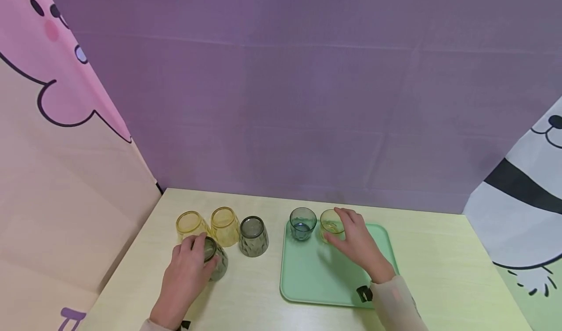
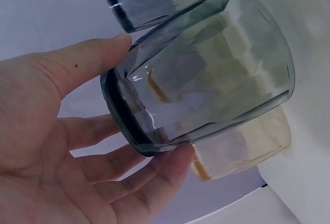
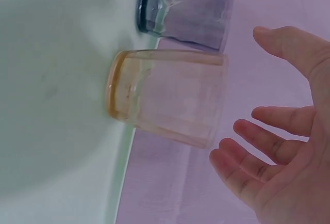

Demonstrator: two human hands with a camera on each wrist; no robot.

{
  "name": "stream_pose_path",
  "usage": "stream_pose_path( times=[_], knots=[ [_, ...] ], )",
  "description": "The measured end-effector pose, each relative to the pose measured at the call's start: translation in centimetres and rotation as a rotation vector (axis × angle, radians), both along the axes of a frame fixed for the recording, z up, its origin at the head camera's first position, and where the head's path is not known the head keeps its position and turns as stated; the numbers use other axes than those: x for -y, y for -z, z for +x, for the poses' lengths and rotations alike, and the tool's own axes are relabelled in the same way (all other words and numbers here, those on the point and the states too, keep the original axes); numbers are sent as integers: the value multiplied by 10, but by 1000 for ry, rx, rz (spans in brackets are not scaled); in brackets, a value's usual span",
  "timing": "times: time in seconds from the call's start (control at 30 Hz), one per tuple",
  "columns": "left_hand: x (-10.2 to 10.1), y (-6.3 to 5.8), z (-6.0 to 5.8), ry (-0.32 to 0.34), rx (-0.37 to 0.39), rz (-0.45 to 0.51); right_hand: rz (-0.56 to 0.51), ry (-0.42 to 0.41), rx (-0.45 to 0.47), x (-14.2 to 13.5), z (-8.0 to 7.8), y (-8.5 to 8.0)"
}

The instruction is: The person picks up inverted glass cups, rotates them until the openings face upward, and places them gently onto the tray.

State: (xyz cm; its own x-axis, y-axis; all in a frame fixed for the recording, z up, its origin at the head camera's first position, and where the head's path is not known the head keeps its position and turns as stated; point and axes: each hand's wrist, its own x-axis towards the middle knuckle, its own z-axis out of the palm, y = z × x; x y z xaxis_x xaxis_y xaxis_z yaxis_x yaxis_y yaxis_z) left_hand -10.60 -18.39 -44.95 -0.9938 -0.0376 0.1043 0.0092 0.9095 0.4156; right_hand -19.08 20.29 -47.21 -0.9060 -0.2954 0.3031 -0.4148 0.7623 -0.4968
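My left hand (image 1: 185, 275) holds a grey faceted glass (image 1: 219, 266) that stands upside down on the table. In the left wrist view the thumb and fingers span the dark base of this grey glass (image 2: 221, 74). Over the tray's far side, my right hand (image 1: 354, 238) hovers beside an upright yellow glass (image 1: 331, 227). Its fingers are spread, and the right wrist view shows a gap between them and the yellow glass (image 3: 170, 97). Left of that one on the tray stands an upright blue-grey glass (image 1: 303, 224).
Two upside-down yellow glasses, one at the left (image 1: 189, 222) and one beside it (image 1: 225, 228), stand behind the left hand. Another upside-down grey glass (image 1: 253, 238) is to their right. The green tray (image 1: 316, 282) lies on the pale table (image 1: 456, 272), with a purple curtain (image 1: 307, 102) behind.
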Motion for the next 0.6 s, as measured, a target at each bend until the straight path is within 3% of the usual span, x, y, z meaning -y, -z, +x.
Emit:
stream_pose_path(
  times=[0.3,0.6],
  knots=[
    [-6,-14,9,3,-44,22,-19,-5,-47,5,17,-9],
    [-10,-18,12,52,-97,130,-52,-32,-103,12,34,-21]
  ],
)
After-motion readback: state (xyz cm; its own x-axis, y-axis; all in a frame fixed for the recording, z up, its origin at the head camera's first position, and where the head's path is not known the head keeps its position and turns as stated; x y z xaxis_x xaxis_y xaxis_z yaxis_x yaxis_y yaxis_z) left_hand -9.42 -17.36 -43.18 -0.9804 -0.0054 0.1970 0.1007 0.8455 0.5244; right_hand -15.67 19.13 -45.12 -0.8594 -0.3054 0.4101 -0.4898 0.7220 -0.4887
